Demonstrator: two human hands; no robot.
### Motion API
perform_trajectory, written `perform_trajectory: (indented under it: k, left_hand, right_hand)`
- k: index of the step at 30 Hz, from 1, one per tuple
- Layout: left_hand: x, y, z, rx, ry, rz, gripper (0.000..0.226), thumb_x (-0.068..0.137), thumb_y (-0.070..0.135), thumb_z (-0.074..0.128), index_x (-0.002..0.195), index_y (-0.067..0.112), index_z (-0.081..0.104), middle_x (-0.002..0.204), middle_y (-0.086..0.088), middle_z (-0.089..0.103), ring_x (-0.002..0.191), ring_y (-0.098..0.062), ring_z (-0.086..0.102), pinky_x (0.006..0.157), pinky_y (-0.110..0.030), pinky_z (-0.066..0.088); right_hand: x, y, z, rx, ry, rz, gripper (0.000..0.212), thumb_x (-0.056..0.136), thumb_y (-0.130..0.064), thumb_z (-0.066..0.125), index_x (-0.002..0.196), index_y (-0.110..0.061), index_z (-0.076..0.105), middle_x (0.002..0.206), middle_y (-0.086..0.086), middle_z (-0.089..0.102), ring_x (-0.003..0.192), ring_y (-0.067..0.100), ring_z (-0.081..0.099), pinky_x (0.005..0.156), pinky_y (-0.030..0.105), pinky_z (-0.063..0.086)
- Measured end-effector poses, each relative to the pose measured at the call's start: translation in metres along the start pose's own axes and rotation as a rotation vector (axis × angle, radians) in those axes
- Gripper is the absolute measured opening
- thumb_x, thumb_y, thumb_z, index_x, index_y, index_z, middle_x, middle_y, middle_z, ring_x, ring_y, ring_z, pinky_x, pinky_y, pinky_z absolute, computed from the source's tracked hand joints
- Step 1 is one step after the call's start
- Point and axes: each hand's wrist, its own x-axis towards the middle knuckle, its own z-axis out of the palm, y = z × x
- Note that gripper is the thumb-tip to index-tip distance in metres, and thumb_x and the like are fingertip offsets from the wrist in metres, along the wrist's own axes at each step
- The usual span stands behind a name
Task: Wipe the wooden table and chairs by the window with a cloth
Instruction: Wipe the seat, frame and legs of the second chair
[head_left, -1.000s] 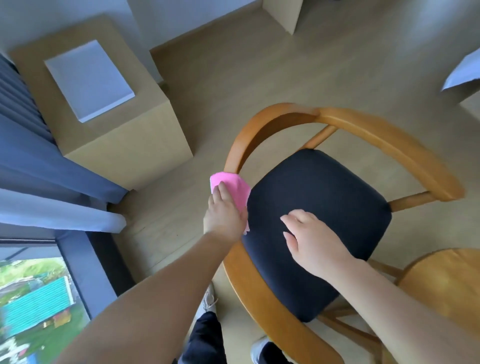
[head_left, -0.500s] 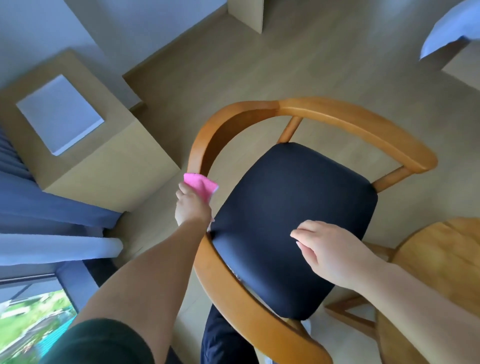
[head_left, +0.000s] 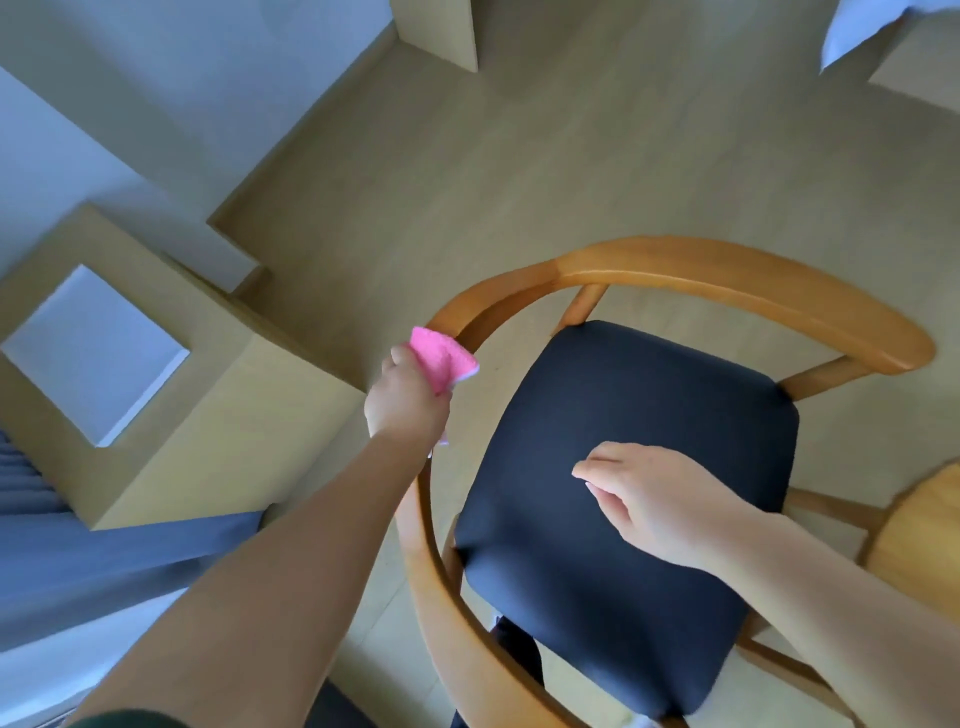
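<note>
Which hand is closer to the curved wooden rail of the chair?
Left. The left hand presses the pink cloth onto the curved wooden rail. The right hand hovers over the dark seat cushion, apart from the rail.

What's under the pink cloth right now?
The pink cloth, gripped by the left hand, lies on the chair's curved wooden armrest. The rail section beneath cloth and hand is covered.

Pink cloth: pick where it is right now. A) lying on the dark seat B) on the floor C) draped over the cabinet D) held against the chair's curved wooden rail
D: the left hand grips the cloth and presses it on the wooden rail at the chair's left bend, while the right hand hovers loosely curled over the seat, holding nothing.
</note>
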Motion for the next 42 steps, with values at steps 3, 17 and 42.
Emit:
perform_trajectory:
  k: [3, 17, 42]
  left_hand:
    - [0.021, 0.019, -0.009, 0.104, -0.073, 0.057, 0.052, 0.079, 0.035, 0.071, 0.109, 0.007, 0.040, 0.104, -0.009, 0.056, 0.087, -0.032, 0.063, 0.062, -0.034, 0.048]
    - [0.097, 0.107, -0.006, 0.485, -0.256, 0.349, 0.033, 0.077, 0.009, 0.062, 0.106, 0.010, 0.045, 0.072, 0.002, 0.059, 0.055, -0.021, 0.055, 0.048, -0.026, 0.042]
    - [0.119, 0.273, 0.063, 0.551, -0.296, 0.943, 0.093, 0.079, 0.051, 0.069, 0.140, -0.001, 0.022, 0.131, -0.017, 0.043, 0.111, -0.035, 0.051, 0.090, -0.044, 0.045]
  right_hand:
    - [0.012, 0.007, -0.005, 0.016, 0.016, 0.041, 0.026, 0.099, -0.024, 0.034, 0.110, -0.023, 0.058, 0.101, -0.007, 0.056, 0.082, 0.014, 0.055, 0.071, 0.030, 0.048]
    - [0.021, 0.050, 0.002, 0.168, 0.110, 0.221, 0.025, 0.098, -0.022, 0.039, 0.113, -0.023, 0.060, 0.102, -0.010, 0.059, 0.084, 0.014, 0.059, 0.073, 0.032, 0.050]
    - [-0.038, 0.147, 0.022, 0.151, 0.130, 0.352, 0.028, 0.099, -0.023, 0.032, 0.116, -0.024, 0.054, 0.103, -0.009, 0.055, 0.089, 0.013, 0.055, 0.075, 0.027, 0.046]
